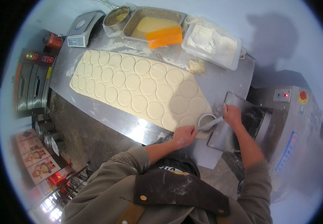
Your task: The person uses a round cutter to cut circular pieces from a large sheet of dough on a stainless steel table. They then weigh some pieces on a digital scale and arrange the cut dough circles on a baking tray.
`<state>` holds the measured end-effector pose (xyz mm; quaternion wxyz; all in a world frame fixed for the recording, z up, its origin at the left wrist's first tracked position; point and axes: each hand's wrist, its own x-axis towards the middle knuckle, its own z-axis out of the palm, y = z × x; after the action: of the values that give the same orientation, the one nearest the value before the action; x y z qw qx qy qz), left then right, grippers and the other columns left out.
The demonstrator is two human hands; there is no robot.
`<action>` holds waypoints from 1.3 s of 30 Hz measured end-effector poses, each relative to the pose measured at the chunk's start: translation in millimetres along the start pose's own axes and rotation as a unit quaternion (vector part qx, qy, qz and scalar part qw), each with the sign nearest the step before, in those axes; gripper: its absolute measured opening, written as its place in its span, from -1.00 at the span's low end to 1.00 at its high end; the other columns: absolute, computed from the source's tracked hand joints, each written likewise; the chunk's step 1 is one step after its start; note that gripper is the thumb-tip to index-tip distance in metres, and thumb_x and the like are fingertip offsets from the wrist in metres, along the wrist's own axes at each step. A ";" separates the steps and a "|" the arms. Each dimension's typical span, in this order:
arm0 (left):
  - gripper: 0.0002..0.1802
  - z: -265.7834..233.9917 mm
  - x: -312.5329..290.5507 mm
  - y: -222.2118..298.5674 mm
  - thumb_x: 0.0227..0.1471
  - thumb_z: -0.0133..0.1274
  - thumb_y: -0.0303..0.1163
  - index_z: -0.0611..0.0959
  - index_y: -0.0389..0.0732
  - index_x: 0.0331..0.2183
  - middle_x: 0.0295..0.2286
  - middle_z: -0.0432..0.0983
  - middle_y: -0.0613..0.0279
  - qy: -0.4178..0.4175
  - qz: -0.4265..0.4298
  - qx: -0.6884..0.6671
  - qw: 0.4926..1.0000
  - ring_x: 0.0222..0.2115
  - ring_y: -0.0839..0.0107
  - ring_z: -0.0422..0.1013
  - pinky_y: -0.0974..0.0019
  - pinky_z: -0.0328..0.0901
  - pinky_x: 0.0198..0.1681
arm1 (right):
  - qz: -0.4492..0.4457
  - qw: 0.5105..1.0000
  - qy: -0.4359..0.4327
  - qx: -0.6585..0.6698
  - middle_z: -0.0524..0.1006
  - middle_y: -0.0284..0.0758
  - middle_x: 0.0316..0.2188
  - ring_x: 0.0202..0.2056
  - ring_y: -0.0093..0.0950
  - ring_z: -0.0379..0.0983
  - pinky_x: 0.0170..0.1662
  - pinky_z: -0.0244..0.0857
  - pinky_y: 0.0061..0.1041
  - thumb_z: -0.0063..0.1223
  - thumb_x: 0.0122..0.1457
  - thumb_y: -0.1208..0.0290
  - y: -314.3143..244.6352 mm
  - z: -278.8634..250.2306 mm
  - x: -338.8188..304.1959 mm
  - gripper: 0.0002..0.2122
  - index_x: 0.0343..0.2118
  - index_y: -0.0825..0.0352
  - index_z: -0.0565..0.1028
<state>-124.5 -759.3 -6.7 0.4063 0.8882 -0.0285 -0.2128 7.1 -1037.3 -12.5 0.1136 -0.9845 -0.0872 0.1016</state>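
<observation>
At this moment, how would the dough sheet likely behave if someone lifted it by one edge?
The dough sheet would probably flop and stretch, since it looks thin and lies flat on the table. It may tear along the circular outlines of its discs. The loose flour nearby suggests it might slide easily, though its underside is hidden.

Dough (133, 81), flour (210, 39) and scale (80, 30) show a bakery.

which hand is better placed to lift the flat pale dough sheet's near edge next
Likely left: the left hand is beside the dough sheet; the right hand is farther off, by the grey metal tray.
</observation>
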 end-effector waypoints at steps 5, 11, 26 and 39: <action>-0.61 1.7 -1.3 2.8 0.26 -0.06 -0.09 0.60 -0.21 -0.39 -0.44 0.58 -0.13 -0.010 -0.014 0.000 1.000 -0.35 -0.23 0.52 -0.21 0.36 -0.26 | 0.016 1.000 -0.021 0.003 0.61 0.01 -0.42 -0.31 0.05 0.56 -0.16 0.38 0.06 -0.22 0.44 0.12 -1.5 1.3 2.7 -0.52 -0.41 0.36 0.65; -0.62 1.4 -2.4 8.4 0.27 -0.08 -0.09 0.59 -0.21 -0.37 -0.44 0.58 -0.14 -0.030 -0.035 0.005 0.999 -0.35 -0.24 0.52 -0.22 0.35 -0.27 | 0.005 1.000 -0.011 0.011 0.61 0.00 -0.43 -0.31 0.02 0.55 -0.17 0.40 0.03 -0.20 0.42 0.14 -3.7 1.8 4.6 -0.55 -0.40 0.33 0.66; -0.66 13.6 6.7 -5.7 0.33 -0.14 -0.14 0.56 -0.18 -0.30 -0.51 0.60 -0.12 -0.092 -0.020 0.075 0.993 -0.44 -0.23 0.54 -0.29 0.37 -0.31 | -0.020 0.997 0.051 0.054 0.60 -0.06 -0.49 -0.38 -0.01 0.54 -0.25 0.40 0.02 -0.04 0.33 0.27 -9.9 0.5 8.9 -0.70 -0.43 0.31 0.62; -0.64 -5.9 -12.7 -4.6 0.33 -0.10 -0.10 0.51 -0.22 -0.15 -0.36 0.58 -0.28 -0.189 0.060 -0.001 0.980 -0.28 -0.36 0.49 -0.29 0.33 -0.19 | 0.010 0.981 0.176 0.085 0.57 -0.07 -0.48 -0.35 -0.01 0.51 -0.25 0.37 -0.03 0.04 0.31 0.24 -22.6 -26.1 -38.2 -0.70 -0.48 0.35 0.56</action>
<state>-134.2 -749.1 -2.1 0.4061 0.8284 -0.1581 -0.3519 -27.4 -1028.5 24.7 0.2097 -0.9744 -0.0474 -0.0652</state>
